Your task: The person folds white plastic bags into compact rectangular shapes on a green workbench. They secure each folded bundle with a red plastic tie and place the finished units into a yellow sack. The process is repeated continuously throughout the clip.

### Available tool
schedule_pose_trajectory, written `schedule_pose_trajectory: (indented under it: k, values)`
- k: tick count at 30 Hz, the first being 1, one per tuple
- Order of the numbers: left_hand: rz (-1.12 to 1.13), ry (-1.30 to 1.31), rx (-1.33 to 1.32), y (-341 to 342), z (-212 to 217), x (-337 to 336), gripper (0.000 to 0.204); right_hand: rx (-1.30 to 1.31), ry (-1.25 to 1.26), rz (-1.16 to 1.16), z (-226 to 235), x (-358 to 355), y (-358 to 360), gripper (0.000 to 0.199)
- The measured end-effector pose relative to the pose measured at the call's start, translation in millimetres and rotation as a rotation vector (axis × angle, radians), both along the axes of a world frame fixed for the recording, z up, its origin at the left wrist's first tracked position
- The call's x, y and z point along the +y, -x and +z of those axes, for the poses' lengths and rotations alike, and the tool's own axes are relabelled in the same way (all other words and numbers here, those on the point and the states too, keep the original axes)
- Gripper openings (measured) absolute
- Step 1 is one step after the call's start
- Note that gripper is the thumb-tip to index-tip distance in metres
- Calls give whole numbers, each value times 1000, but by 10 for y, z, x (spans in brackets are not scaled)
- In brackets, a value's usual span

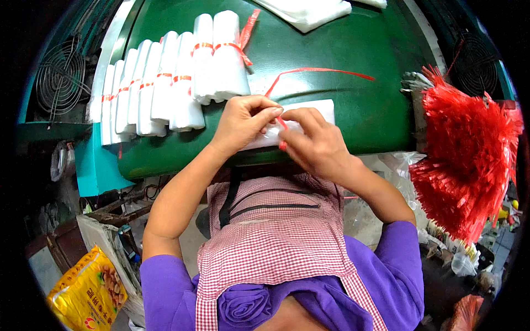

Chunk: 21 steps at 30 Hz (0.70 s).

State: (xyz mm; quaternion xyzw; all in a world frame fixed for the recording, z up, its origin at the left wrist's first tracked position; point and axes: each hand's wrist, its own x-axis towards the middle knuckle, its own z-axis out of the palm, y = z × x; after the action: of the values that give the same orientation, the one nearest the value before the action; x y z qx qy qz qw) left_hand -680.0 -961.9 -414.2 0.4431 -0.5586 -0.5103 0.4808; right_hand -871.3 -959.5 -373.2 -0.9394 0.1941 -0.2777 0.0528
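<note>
A roll of clear-white plastic bags (pixel 326 108) lies across the near edge of the green table, under both hands. A red plastic strip (pixel 309 70) passes around it, one long tail trailing over the table to the right. My left hand (pixel 243 122) pinches the strip between thumb and forefinger at the roll's middle. Close beside it, my right hand (pixel 318 140) has its fingers curled around a short length of the same strip; its fingertips are partly hidden. Left of my hands, several finished-looking rolls (pixel 182 105) lie side by side, each banded with red strip.
The green table (pixel 331 49) carries a stack of white plastic bags (pixel 309 14) at its far edge. A thick bunch of red strips (pixel 464 154) hangs at the right. Round fan guards (pixel 61 74) stand at both sides. A yellow sack (pixel 91 289) sits low on the left.
</note>
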Motion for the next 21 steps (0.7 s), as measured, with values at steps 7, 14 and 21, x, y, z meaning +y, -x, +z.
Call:
schedule_pose_trajectory:
  k: [7,14,21]
  values:
    - [-13,57,-158,81,19,47,13,-428,-1478,-30,-26,-381,114,16]
    - [-178,1167,-883,17,-6,225,11,-290,-959,-35,-264,-272,-36,20]
    - [385,743,-1045,-183,366,-177,7,-220,-303,-22,-316,23,34,11]
